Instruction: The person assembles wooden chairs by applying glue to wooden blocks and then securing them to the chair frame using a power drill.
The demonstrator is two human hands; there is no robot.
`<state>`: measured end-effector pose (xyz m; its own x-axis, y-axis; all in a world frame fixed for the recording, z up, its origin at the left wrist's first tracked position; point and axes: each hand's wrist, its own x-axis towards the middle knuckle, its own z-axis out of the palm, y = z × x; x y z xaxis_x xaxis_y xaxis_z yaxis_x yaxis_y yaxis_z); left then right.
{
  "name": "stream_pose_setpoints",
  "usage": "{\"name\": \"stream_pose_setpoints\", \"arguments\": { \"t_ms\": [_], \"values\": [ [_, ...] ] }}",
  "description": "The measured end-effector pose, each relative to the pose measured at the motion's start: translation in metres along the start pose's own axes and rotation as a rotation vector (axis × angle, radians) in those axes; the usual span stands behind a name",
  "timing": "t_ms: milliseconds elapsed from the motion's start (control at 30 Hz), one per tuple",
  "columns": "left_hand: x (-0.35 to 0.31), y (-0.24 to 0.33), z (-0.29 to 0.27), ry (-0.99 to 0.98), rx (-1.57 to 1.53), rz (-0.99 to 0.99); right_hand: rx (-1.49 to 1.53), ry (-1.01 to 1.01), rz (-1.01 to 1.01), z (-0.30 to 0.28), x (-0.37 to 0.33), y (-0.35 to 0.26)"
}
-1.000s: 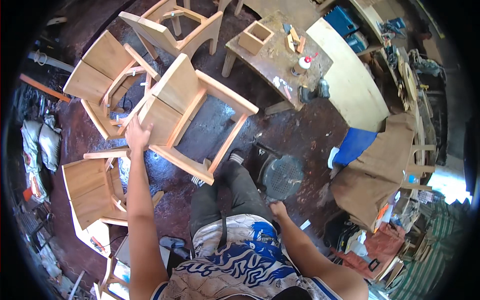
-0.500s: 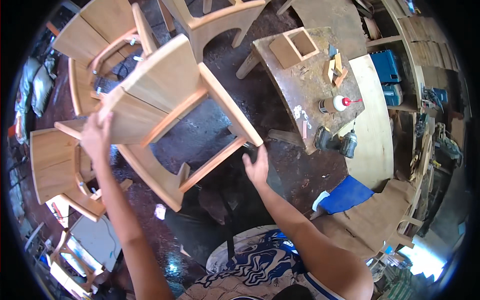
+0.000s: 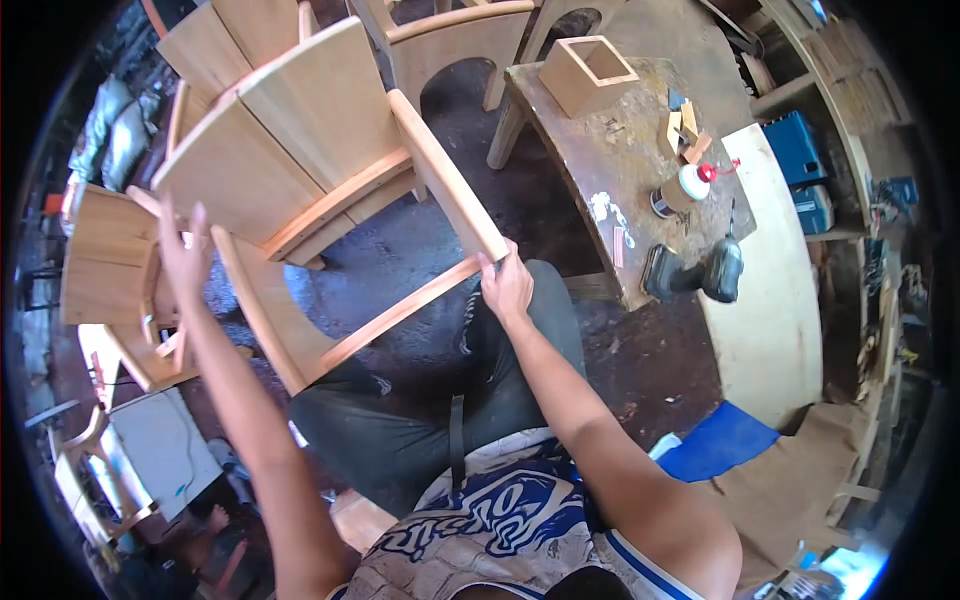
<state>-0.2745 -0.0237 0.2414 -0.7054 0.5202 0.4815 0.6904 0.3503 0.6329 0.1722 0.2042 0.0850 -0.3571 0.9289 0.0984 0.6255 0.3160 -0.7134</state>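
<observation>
A light wooden chair frame [image 3: 325,105] stands tilted before my knees, its two-board panel at the far side, a side piece on each flank and a thin rail across the near side. My right hand [image 3: 508,288] is closed round the near end of the right side piece, where the thin rail meets it. Beside the far panel's lower left corner, my left hand [image 3: 186,262] has its fingers stretched and spread, slightly blurred. Whether its fingertips touch the wood I cannot tell.
More wooden chairs [image 3: 455,40] stand behind and at the left. On the worn low table [image 3: 570,150] at the right are a wooden box [image 3: 590,85], a glue bottle [image 3: 680,192], wood offcuts and a cordless drill [image 3: 722,270]. Blue cloth [image 3: 715,440] lies near my right arm.
The chair frame has come upright a little and sits closer between my knees. My right hand has closed on its side piece. My left hand has let go of the panel.
</observation>
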Motion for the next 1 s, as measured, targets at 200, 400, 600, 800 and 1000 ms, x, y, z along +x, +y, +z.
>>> {"name": "stream_pose_setpoints", "arguments": {
  "t_ms": [200, 400, 600, 800, 1000],
  "values": [
    [-0.256, -0.043, 0.002, -0.150, -0.192, -0.999, 0.143, 0.023, -0.111, -0.016, -0.008, 0.007],
    [-0.274, 0.021, 0.015, -0.114, -0.160, -0.921, 0.072, -0.048, -0.148, -0.018, -0.008, 0.018],
    [-0.315, 0.055, 0.026, -0.142, -0.056, -0.931, 0.009, -0.077, -0.167, -0.034, 0.027, 0.034],
    [-0.378, 0.168, 0.096, 0.010, 0.016, -1.015, -0.100, -0.205, -0.125, -0.058, 0.103, 0.065],
    [-0.390, 0.223, 0.120, 0.051, -0.121, -0.842, -0.118, -0.100, -0.086, -0.064, 0.134, 0.083]
  ]
}}
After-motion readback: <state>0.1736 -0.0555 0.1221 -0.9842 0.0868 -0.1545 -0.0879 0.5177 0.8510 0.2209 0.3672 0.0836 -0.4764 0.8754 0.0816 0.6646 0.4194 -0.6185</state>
